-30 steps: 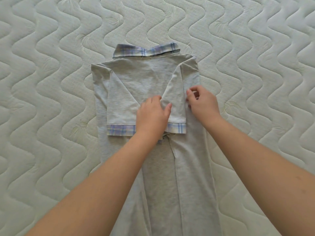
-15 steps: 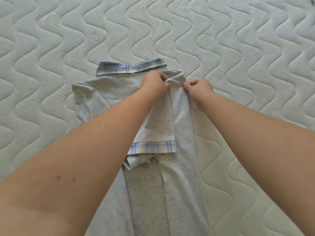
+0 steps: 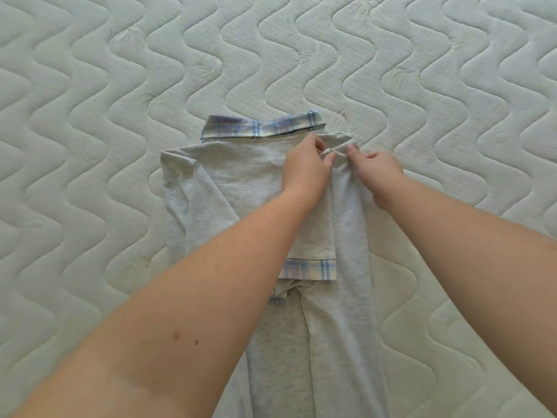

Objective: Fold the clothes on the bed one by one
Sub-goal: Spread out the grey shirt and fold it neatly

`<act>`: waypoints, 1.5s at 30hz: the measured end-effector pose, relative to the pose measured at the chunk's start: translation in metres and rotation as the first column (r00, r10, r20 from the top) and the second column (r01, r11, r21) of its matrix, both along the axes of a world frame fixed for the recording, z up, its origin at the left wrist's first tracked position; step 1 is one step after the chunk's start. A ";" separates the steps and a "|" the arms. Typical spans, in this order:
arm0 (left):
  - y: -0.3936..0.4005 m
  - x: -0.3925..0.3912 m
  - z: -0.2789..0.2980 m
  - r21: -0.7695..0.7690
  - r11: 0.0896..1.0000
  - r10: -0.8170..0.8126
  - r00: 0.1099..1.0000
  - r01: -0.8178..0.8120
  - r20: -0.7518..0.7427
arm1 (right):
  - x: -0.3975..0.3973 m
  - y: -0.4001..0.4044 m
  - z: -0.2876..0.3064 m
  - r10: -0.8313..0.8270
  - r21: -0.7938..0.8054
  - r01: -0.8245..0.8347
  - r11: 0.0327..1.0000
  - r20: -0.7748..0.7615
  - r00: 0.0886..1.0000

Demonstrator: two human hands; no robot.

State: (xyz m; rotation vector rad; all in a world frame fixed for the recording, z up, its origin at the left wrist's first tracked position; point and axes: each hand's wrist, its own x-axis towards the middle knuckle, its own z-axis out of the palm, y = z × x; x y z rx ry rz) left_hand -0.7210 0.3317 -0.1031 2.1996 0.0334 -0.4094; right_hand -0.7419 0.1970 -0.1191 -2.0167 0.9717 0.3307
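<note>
A light grey shirt [image 3: 241,182] with a blue plaid collar [image 3: 262,128] lies flat on the mattress, collar far from me, both sides folded inward. Its right sleeve, with a plaid cuff [image 3: 310,268], lies folded over the middle. My left hand [image 3: 306,168] pinches the fabric at the right shoulder fold, just below the collar. My right hand [image 3: 378,170] pinches the same fold from the right side, thumb and fingertips nearly touching the left hand. My left forearm hides the shirt's left lower half.
A pale quilted mattress [image 3: 90,206] with wavy stitching fills the whole view around the shirt. No other clothes show in this view.
Both hands moved from the sleeves at mid-shirt up to the right shoulder by the collar and now pinch that fold. The left sleeve cuff is now hidden under my left forearm.
</note>
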 end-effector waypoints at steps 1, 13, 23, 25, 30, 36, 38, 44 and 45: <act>0.005 -0.004 0.001 -0.020 1.000 0.000 1.000 0.000 0.017 | 0.001 0.000 0.001 0.018 -0.016 -0.018 1.000 -0.017 1.000; 0.006 0.005 0.003 0.106 0.976 -0.182 0.981 0.188 -0.064 | -0.008 -0.005 0.005 0.060 0.048 -0.063 0.997 0.061 0.996; -0.033 0.031 0.013 -0.050 0.972 -0.234 0.935 0.229 -0.267 | -0.014 -0.013 -0.005 -0.107 0.308 0.057 0.950 0.147 0.983; -0.035 0.031 0.011 -0.193 0.980 -0.110 0.937 0.046 -0.332 | -0.015 -0.009 -0.006 -0.124 0.322 0.066 0.945 0.166 0.978; -0.035 0.026 0.003 -0.372 0.921 -0.058 0.902 -0.118 -0.428 | -0.013 -0.011 -0.015 -0.169 0.279 0.109 0.954 0.202 0.965; -0.030 0.025 0.021 -0.139 0.988 -0.091 0.978 0.065 -0.188 | -0.012 -0.016 -0.015 -0.196 0.258 0.149 0.955 0.171 0.966; -0.016 0.015 0.038 -0.058 0.996 -0.074 0.997 0.074 0.000 | -0.010 -0.013 -0.011 -0.123 0.171 0.095 0.981 0.163 0.979; 0.039 -0.072 0.069 -0.069 0.997 0.049 0.997 -0.045 0.063 | -0.018 -0.007 0.005 0.054 0.057 -0.063 0.996 0.151 0.987; 0.047 -0.089 0.070 -0.053 0.996 0.076 0.997 -0.075 0.018 | -0.022 -0.006 0.009 0.074 0.033 -0.079 0.996 0.145 0.987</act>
